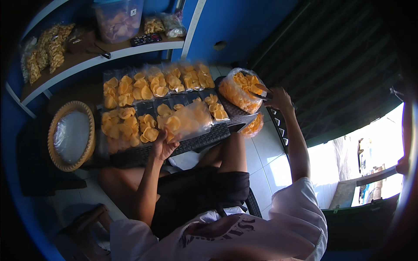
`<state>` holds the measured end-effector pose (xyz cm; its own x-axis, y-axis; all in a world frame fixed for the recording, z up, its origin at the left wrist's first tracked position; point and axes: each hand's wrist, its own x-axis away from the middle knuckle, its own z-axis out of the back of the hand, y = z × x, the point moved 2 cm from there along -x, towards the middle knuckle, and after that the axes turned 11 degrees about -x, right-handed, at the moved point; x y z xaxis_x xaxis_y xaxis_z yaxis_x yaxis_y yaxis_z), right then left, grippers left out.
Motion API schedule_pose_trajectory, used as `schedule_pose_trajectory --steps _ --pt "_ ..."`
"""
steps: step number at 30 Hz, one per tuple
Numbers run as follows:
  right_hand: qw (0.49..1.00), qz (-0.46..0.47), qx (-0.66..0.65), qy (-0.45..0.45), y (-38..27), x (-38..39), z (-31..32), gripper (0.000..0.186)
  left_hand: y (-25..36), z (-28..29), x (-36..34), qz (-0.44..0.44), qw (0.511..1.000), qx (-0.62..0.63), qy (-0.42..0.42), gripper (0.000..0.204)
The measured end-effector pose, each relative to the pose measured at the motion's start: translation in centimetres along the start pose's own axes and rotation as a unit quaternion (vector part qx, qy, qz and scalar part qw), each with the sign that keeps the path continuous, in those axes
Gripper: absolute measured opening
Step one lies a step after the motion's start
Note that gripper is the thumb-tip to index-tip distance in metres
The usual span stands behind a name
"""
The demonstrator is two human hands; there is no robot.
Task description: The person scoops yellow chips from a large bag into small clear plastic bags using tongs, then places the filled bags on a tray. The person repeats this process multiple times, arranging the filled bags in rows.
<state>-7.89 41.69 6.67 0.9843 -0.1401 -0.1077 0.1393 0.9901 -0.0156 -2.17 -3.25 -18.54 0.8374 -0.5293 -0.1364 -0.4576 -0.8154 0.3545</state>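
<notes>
Filling small clear bags with orange chips looks to be the work in hand, and the step under way appears to be picking up chips from the bulk bag (230, 96), which serves here as the landmark. At its open top, the right hand (278, 99) is closed on a dark utensil that looks like tongs (257, 96), their tips down among the loose chips (246, 81); whether a chip is pinched between them is too small to tell. Well to the left of the bulk bag and nearer the person, the left hand (163, 148) grips a translucent bag (193, 118) by its near left part, fingers and thumb closed on the plastic. This bag stretches from that hand toward the bulk bag without touching it, over the front row of packets (149, 128) on the woven counter (191, 142), and some chips seem to be inside. The two hands are well apart, so the next move probably calls for lifting a portion clear and bringing it leftward to the held bag, with its mouth spread; which end is open cannot be told. Farthest left of the bulk bag sits a round basket (51, 141) holding clear plastic.
</notes>
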Motion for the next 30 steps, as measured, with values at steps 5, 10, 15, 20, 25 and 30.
schedule_pose_trajectory --steps 5,10,15,20,25,30 --pt "0.986 0.076 0.149 -0.019 -0.1 -5.7 -0.9 0.053 0.1 1.1 0.2 0.002 0.998 0.07 0.002 0.042" --pt "0.976 0.086 0.196 -0.03 -0.1 -8.5 -3.5 0.042 0.1 2.0 0.0 0.007 0.997 0.068 -0.023 0.045" --pt "0.98 0.06 0.184 -0.046 0.2 -7.9 -3.2 0.038 0.6 1.7 0.0 -0.006 0.999 0.035 0.002 0.047" --pt "1.0 0.008 0.023 0.003 1.2 -5.9 0.3 0.045 1.1 0.7 0.2 -0.032 0.999 -0.019 0.021 0.045" --pt "0.994 0.105 0.007 -0.011 -0.8 -4.0 3.4 0.042 1.0 0.1 -0.2 -0.032 0.999 -0.029 0.03 0.042" --pt "0.95 -0.036 -0.246 -0.189 -6.2 0.0 7.2 0.031 1.2 -0.4 -0.2 -0.028 0.997 -0.062 0.032 0.044"
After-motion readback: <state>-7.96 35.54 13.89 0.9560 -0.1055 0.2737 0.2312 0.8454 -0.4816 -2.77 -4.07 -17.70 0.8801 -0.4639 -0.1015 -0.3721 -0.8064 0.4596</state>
